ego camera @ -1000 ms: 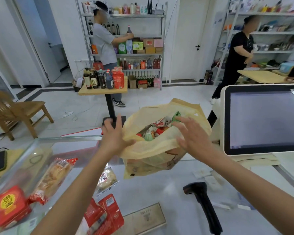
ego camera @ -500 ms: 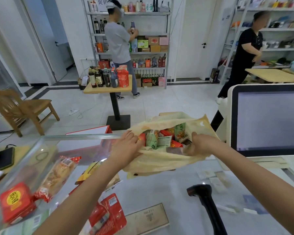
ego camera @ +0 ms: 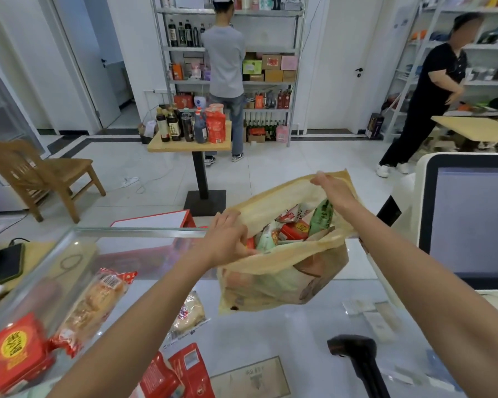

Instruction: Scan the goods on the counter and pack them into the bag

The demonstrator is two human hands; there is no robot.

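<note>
The left hand (ego camera: 227,239) grips the near rim of the bag (ego camera: 270,285), the right hand (ego camera: 332,188) pinches its far rim; the bag sits open on the bench (ego camera: 285,334); unpacked red packets (ego camera: 184,372) lie down-left, nearer the left hand.

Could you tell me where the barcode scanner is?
In the head view's lower right, the barcode scanner sits on the counter, below the bag.
</note>
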